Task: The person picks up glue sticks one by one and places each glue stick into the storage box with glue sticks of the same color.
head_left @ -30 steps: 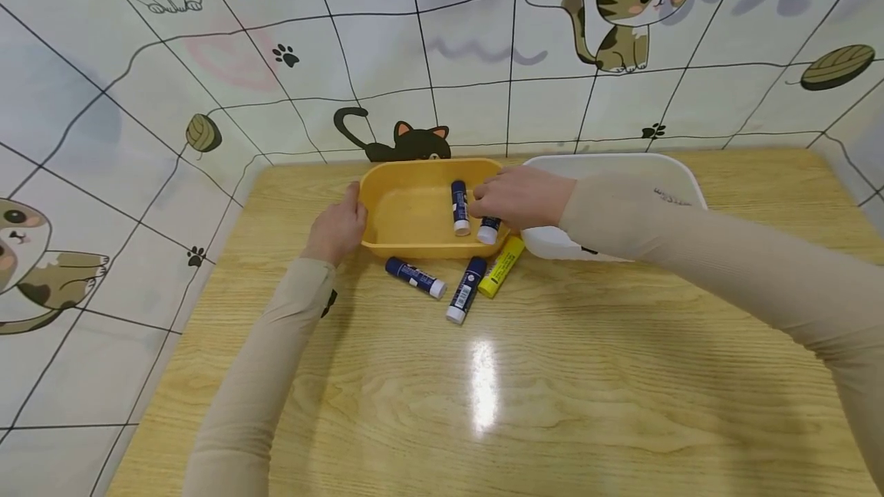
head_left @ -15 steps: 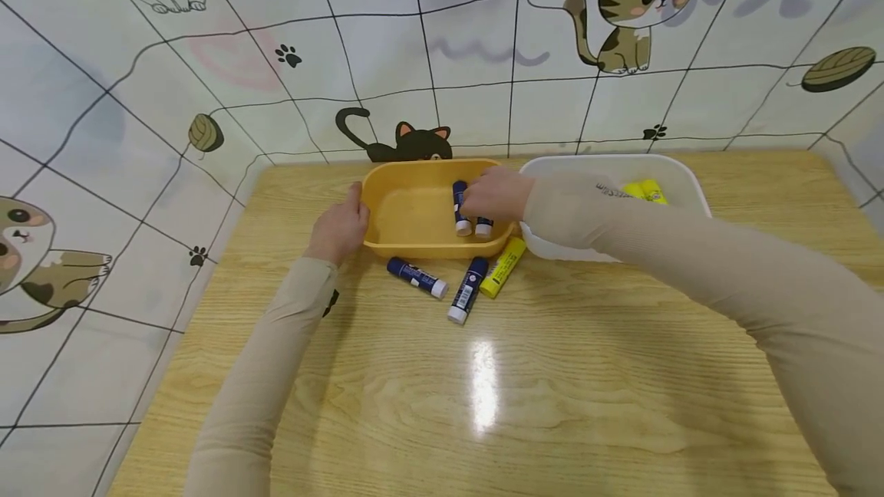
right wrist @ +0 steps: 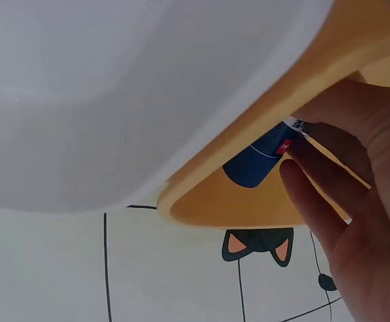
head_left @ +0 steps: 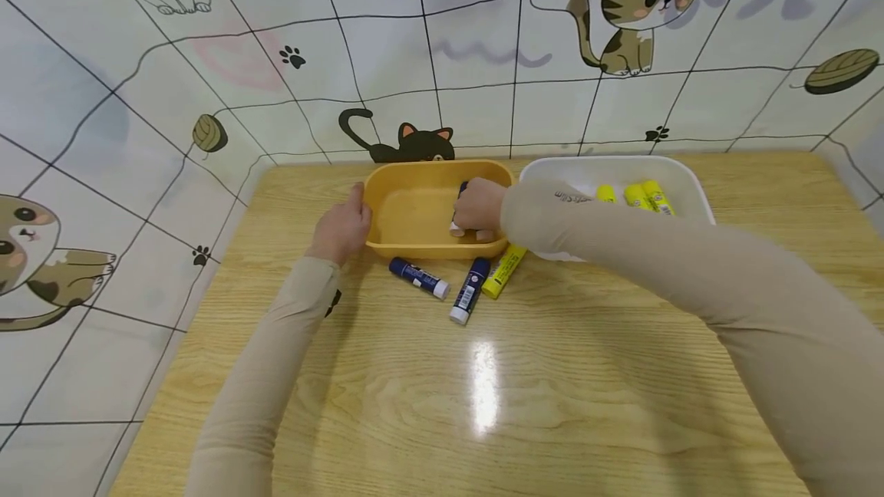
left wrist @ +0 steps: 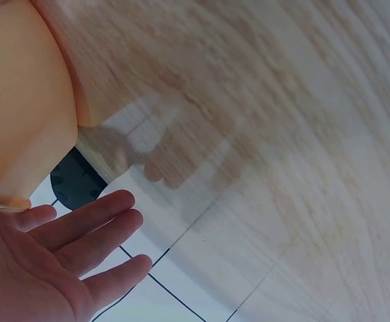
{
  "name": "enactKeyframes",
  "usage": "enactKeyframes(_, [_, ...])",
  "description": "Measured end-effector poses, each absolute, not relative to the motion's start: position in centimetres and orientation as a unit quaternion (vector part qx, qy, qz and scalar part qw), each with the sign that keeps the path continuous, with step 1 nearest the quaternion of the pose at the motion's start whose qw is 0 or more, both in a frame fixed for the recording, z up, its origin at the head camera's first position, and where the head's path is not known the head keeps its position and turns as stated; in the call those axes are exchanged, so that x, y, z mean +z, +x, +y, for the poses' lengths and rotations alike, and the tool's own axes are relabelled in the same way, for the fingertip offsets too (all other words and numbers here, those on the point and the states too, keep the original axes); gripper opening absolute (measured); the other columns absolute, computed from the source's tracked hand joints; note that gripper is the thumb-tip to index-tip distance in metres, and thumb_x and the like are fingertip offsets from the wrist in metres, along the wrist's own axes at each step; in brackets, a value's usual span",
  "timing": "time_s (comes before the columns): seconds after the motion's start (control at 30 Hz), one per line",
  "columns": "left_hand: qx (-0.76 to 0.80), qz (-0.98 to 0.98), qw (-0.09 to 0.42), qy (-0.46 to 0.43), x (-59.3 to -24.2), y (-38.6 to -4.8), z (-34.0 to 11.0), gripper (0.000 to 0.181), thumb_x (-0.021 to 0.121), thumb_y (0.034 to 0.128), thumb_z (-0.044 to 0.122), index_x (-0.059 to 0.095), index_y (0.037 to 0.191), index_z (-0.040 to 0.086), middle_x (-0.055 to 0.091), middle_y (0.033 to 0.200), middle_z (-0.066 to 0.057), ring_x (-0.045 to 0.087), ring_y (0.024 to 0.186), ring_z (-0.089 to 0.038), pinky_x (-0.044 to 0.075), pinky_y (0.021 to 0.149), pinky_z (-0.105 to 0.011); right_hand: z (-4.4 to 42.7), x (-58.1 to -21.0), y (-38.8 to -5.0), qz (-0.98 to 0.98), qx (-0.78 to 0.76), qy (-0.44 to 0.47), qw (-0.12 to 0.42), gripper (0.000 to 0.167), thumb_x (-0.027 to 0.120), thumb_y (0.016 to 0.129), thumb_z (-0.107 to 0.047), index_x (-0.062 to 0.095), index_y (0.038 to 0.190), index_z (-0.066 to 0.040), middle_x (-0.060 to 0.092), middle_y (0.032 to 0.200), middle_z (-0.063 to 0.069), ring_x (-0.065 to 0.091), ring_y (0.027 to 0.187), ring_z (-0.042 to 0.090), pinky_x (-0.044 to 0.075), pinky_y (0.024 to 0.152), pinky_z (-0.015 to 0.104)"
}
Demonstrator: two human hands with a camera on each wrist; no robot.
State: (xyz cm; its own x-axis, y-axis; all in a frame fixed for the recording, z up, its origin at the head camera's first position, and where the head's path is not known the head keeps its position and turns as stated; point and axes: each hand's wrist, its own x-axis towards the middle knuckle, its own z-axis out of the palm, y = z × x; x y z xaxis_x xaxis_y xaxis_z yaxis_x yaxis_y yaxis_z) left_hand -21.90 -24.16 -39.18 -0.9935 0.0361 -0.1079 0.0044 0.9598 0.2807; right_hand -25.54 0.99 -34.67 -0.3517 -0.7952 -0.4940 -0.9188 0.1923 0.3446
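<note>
My left hand [head_left: 341, 228] rests against the left end of the yellow tray [head_left: 407, 251]. In the left wrist view, several fingers of that hand [left wrist: 81, 261] extend loosely beside the tray wall [left wrist: 21, 107]. My right hand [head_left: 481, 205] is inside the tray's right end, over two blue glue sticks whose white caps show below it. In the right wrist view the fingers and thumb [right wrist: 356, 154] curl round a blue glue stick [right wrist: 258, 157]; its far part is hidden. In front of the tray lie two blue glue sticks [head_left: 419, 278] [head_left: 470, 291] and a yellow one [head_left: 504, 272].
A white tray [head_left: 691, 179] stands to the right, against the yellow tray, with several yellow glue sticks [head_left: 656, 196] in it, partly behind my right sleeve. The wooden table [head_left: 387, 405] meets a tiled-pattern wall [head_left: 483, 113] with cat drawings.
My right hand has moved slightly left and deeper over the blue glue sticks, and the second stick now lies closer to the first. My left hand has stayed at the tray's end.
</note>
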Motion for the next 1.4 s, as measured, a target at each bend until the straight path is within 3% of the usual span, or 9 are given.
enactKeyframes(0.27, [0.14,0.989,0.052,0.01,-39.0,-21.8,-24.0,0.053,0.024,0.1029,0.026,0.02,0.152,0.007,0.062,0.102,-0.031,0.061,0.083,-0.041,0.048,0.078,-0.054,0.4,-35.3,-25.7,0.762,0.311,-0.546,0.156,0.021,0.061,0.095,-0.024,0.07,0.106,-0.008,0.066,0.089,0.007,0.051,0.074,0.02,0.049,0.074,0.03])
enactKeyframes(0.53, [0.14,0.989,0.054,0.01,-38.9,-21.8,-23.9,0.053,0.024,0.103,0.027,0.02,0.152,0.008,0.062,0.102,-0.031,0.061,0.081,-0.04,0.049,0.076,-0.054,0.6,-35.8,-25.8,0.755,0.308,-0.564,0.132,0.018,0.059,0.095,-0.018,0.071,0.103,-0.007,0.066,0.083,0.007,0.052,0.068,0.02,0.049,0.067,0.029])
enactKeyframes(0.7, [0.138,0.989,0.058,0.009,-38.9,-21.9,-23.9,0.053,0.023,0.1031,0.027,0.019,0.152,0.008,0.062,0.1,-0.031,0.06,0.079,-0.039,0.049,0.076,-0.053,0.7,-35.8,-25.6,0.75,0.321,-0.569,0.108,0.021,0.057,0.096,-0.019,0.07,0.107,-0.007,0.068,0.089,0.008,0.052,0.069,0.02,0.052,0.07,0.03])
enactKeyframes(0.9, [0.145,0.988,0.059,0.009,-38.9,-22.0,-23.9,0.053,0.024,0.1031,0.027,0.019,0.153,0.008,0.062,0.103,-0.031,0.06,0.082,-0.039,0.048,0.077,-0.053,0.6,-35.1,-25.1,0.756,0.323,-0.558,0.113,0.023,0.054,0.099,-0.021,0.069,0.111,-0.01,0.066,0.085,0.007,0.051,0.069,0.019,0.046,0.064,0.028])
enactKeyframes(1.03, [0.145,0.988,0.06,0.009,-38.9,-22.0,-23.8,0.053,0.024,0.1032,0.027,0.019,0.153,0.007,0.062,0.099,-0.03,0.059,0.078,-0.038,0.048,0.075,-0.051,0.7,-34.4,-24.3,0.751,0.321,-0.572,0.076,0.022,0.054,0.099,-0.019,0.068,0.115,-0.012,0.068,0.095,0.008,0.058,0.077,0.021,0.051,0.071,0.03])
enactKeyframes(1.2, [0.145,0.988,0.059,0.008,-39.0,-22.0,-23.9,0.054,0.023,0.103,0.027,0.019,0.153,0.007,0.061,0.102,-0.031,0.058,0.078,-0.038,0.048,0.076,-0.052,1.1,-33.3,-22.7,0.77,0.294,-0.566,0.007,0.019,0.056,0.098,-0.015,0.071,0.108,-0.011,0.07,0.1,0.008,0.063,0.087,0.024,0.052,0.076,0.034])
enactKeyframes(1.4, [0.149,0.987,0.061,0.005,-39.0,-21.9,-24.0,0.054,0.023,0.1027,0.027,0.019,0.153,0.007,0.06,0.106,-0.032,0.06,0.082,-0.04,0.048,0.078,-0.053,1.3,-32.3,-20.7,0.786,0.285,-0.548,-0.019,0.019,0.06,0.097,-0.012,0.069,0.113,-0.014,0.068,0.104,0.006,0.061,0.09,0.023,0.05,0.077,0.033])
